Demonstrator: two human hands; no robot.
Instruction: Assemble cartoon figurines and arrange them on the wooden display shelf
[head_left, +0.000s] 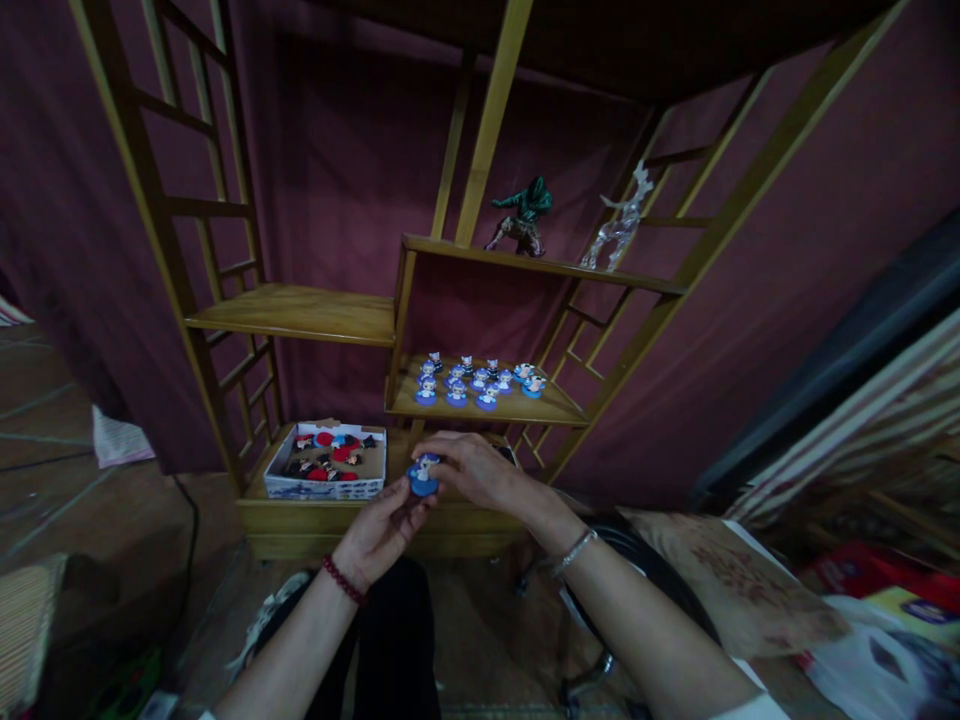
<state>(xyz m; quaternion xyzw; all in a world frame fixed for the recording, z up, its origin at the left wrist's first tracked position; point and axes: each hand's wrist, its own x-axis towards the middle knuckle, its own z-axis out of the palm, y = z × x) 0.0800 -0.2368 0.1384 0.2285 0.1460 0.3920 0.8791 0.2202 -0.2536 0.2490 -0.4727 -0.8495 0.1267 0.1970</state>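
Just below the frame's centre, the left hand (386, 520) pinched the base of a small blue-based figurine (424, 478) between thumb and fingers, while the right hand (476, 468) seemed closed on its upper part, though blur obscured the exact contact. Similar figurines (457, 393) stood on a shelf (553, 409) above; an open box (324, 491) of red-and-black pieces (346, 453) sat centre-left.
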